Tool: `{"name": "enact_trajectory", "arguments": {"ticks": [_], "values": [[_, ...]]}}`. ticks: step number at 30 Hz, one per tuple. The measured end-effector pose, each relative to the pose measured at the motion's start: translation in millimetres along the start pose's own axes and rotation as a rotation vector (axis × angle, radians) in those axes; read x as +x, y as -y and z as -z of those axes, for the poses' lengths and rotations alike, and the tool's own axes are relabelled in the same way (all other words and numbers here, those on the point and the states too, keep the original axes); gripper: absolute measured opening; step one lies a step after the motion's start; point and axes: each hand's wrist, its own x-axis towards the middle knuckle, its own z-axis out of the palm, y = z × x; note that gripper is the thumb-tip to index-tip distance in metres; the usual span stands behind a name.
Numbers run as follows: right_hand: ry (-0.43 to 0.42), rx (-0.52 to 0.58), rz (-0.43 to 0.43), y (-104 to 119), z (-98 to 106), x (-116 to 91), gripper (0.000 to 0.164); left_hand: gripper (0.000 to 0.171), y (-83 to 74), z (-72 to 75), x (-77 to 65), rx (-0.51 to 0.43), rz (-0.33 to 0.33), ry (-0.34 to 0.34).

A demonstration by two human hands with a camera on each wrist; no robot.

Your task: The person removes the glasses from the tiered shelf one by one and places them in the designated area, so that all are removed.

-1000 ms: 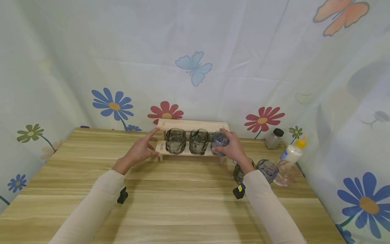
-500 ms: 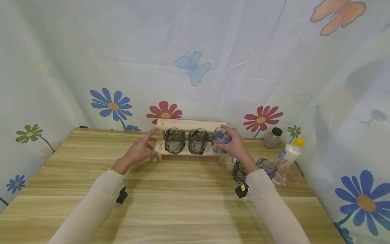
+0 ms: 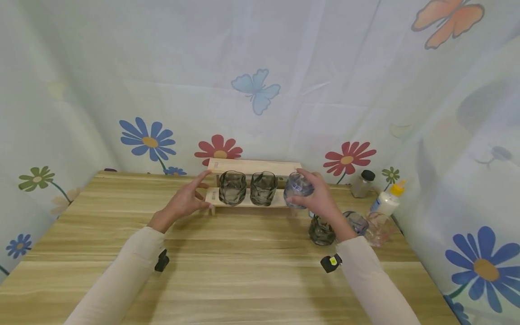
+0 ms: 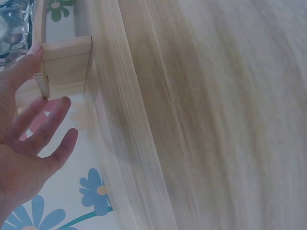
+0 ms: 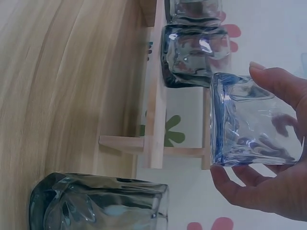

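My right hand (image 3: pixel 321 194) holds a bluish clear glass tumbler (image 3: pixel 298 192) at the right end of a two-step wooden rack (image 3: pixel 256 167). In the right wrist view the tumbler (image 5: pixel 254 120) is raised off the lower step (image 5: pixel 156 105), with thumb and fingers on opposite sides of it. Two smoky grey tumblers stand on that step, one at the left (image 3: pixel 232 188) and one in the middle (image 3: pixel 263 188). My left hand (image 3: pixel 184 198) touches the rack's left end, its fingers spread and fairly straight in the left wrist view.
Right of the rack, a grey tumbler (image 3: pixel 322 231), a bluish one (image 3: pixel 355 223) and a pinkish one (image 3: pixel 378 229) stand on the wooden table (image 3: pixel 243 280). Behind them are a white bottle with a yellow cap (image 3: pixel 387 203) and a black-lidded jar (image 3: pixel 363 184). A printed curtain (image 3: pixel 183 67) backs the table.
My right hand has lifted the bluish tumbler from the lower step and shifted it slightly right. The left hand stays at the rack's end, and the grey tumblers keep their places.
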Motion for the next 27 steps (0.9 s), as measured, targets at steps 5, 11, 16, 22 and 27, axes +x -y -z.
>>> {"name": "enact_trajectory", "arguments": {"ticks": [5, 11, 16, 22, 27], "values": [[-0.007, -0.016, -0.007, 8, 9, -13, 0.084, 0.108, -1.9, 0.1, 0.4, 0.002, 0.014, -0.002], [-0.022, -0.067, -0.011, 13, 18, -30, 0.083, 0.107, -2.5, -0.5, 0.0, 0.005, 0.007, -0.002], [-0.03, -0.092, -0.027, 16, 24, -44, 0.084, 0.107, -1.6, -1.5, -0.4, 0.008, 0.004, 0.0], [-0.025, -0.104, -0.05, 16, 32, -61, 0.082, 0.108, -0.8, -1.3, -0.8, 0.004, 0.006, 0.0], [-0.035, -0.126, -0.06, 16, 36, -75, 0.082, 0.107, -1.0, -1.3, -0.5, -0.003, 0.002, -0.003]]}}
